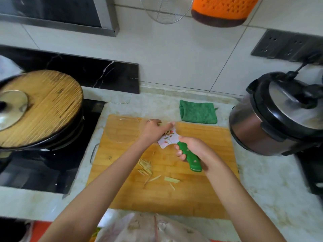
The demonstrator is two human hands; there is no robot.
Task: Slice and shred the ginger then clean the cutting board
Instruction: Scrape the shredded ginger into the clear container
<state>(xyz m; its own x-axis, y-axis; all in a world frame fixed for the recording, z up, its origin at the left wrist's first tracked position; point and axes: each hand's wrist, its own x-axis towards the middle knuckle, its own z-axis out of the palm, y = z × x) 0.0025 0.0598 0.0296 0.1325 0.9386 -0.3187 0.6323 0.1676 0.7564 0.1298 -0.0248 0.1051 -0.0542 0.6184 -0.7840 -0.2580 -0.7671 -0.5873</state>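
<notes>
Looking down over the worktop, the wooden cutting board (201, 198) lies on the pale marble counter (272, 189), between the black stove (43, 172) and a pressure cooker (279, 116). The right hand (190, 147) is wrapped tight round the green handle of a knife (189, 157), whose white flowered blade is turned flat side up over the far middle of the board. The left hand (153, 130) reaches across to it, one finger stretched straight out and touching the far end of the blade, the others loosely folded; it is blurred, but I can make out nothing held in it. The ginger shreds (145, 167) sit in a small heap on the board, nearer than the knife and under the left forearm, with a few stray strips and one wider slice (172, 179) just beside them. A clear glass plate (122, 130) rests on the board's far left corner. A folded green cloth (198, 111) lies on the counter just beyond the board. On the stove stands a dark pan under a round wooden lid (40, 107).
</notes>
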